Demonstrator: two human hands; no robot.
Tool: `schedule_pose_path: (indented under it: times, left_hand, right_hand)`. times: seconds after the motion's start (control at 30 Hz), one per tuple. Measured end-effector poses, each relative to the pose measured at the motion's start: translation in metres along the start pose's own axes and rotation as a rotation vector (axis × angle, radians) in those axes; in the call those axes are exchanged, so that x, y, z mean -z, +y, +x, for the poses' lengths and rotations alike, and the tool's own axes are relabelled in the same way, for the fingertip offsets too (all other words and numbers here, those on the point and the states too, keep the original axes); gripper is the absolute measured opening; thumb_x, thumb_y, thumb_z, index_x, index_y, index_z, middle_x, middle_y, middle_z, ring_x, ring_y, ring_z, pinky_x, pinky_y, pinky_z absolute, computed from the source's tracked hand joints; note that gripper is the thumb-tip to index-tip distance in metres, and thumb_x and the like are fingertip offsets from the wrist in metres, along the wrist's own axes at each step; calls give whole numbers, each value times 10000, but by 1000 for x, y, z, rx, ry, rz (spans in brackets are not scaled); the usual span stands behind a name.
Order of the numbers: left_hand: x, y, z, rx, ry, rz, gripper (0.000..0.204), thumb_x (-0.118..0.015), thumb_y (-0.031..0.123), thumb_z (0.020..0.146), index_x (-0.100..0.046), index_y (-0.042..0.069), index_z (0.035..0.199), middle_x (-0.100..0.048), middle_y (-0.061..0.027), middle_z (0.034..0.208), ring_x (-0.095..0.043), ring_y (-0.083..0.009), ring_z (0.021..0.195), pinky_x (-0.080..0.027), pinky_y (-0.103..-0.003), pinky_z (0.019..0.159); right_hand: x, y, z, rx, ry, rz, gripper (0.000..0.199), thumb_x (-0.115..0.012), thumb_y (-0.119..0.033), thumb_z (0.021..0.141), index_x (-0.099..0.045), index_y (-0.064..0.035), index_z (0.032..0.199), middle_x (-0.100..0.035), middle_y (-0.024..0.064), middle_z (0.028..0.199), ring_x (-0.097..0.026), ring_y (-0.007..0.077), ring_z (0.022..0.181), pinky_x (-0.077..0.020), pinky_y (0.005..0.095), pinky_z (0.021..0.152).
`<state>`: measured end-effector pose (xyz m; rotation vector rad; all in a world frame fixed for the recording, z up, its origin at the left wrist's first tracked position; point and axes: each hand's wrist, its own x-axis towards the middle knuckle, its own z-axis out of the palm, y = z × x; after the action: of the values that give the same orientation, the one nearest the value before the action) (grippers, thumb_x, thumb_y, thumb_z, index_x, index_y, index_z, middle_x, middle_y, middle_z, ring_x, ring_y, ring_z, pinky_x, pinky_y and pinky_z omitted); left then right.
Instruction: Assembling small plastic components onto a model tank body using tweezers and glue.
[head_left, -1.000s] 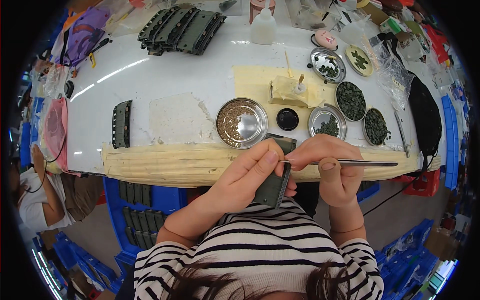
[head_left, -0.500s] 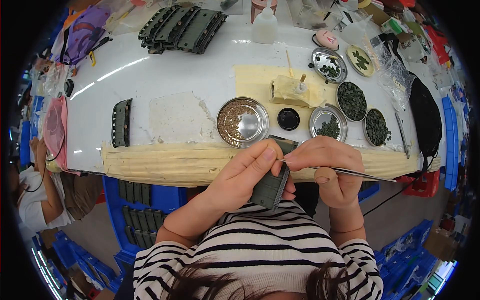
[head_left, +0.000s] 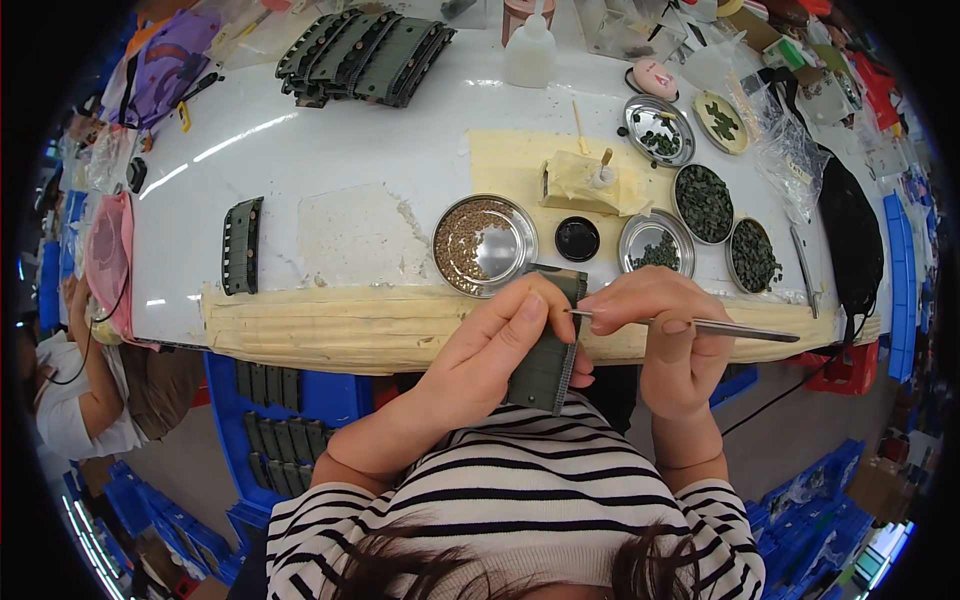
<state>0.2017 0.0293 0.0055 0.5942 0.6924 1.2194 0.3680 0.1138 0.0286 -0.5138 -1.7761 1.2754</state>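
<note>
My left hand (head_left: 505,345) is closed round a dark green, slightly curved panel (head_left: 543,372) with a ribbed edge, held upright over the table's front edge. Thin metal tweezers (head_left: 745,329) lie in my right hand (head_left: 672,335), their tip meeting the panel's edge beside my left thumb. Whether the tip pinches a small part is too fine to make out. Just beyond my hands stand a round tin of small tan pieces (head_left: 462,243), a black round cap (head_left: 577,238) and a tin of small green bits (head_left: 655,252).
Two tins of dark green chips (head_left: 704,203) (head_left: 755,256) stand to the right, near a second metal tool (head_left: 804,270). A similar panel (head_left: 242,246) lies at left, with a stack of panels (head_left: 365,58) farther back. A blue crate (head_left: 228,410) sits below; another person (head_left: 95,385) is at left.
The panel has turned a little more upright in my left hand. My right hand has shifted slightly, and the tweezers now lie nearer level, with their tip a little higher.
</note>
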Motion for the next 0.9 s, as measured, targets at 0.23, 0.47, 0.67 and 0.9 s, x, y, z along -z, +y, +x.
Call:
schedule_pose_path:
  times: [0.23,0.47,0.67,0.9]
  left_hand:
    - [-8,8,-3,-173,136,124,611,-428,44,989,-126,130,1513,-528,-183,1278,-615,-158,943,-521,-305,851]
    - [-5,7,-7,-110,177,126,559,-489,94,970,-250,-7,1464,-554,-207,1237,-607,-170,937,-516,-355,891]
    - [0,6,-8,-113,159,139,478,-469,50,981,-321,17,1434,-579,-118,1206,-585,-121,957,-481,-284,873]
    - [-2,5,-8,-130,204,168,477,-479,74,967,-355,-24,1417,-574,-153,1210,-598,-157,968,-497,-331,917]
  right_hand:
    - [3,18,8,-64,168,-397,167,-557,-99,925,-697,-19,882,-636,48,725,-519,197,746,-418,316,685]
    - [0,33,15,35,145,-632,88,-642,-111,865,-694,-41,854,-627,34,710,-496,230,724,-405,338,656]
    - [-1,36,16,52,143,-672,59,-661,-87,837,-693,-38,842,-627,38,716,-502,231,724,-406,342,654]
    - [1,38,16,79,133,-679,58,-648,-71,845,-697,-40,852,-628,34,720,-500,227,725,-408,337,653]
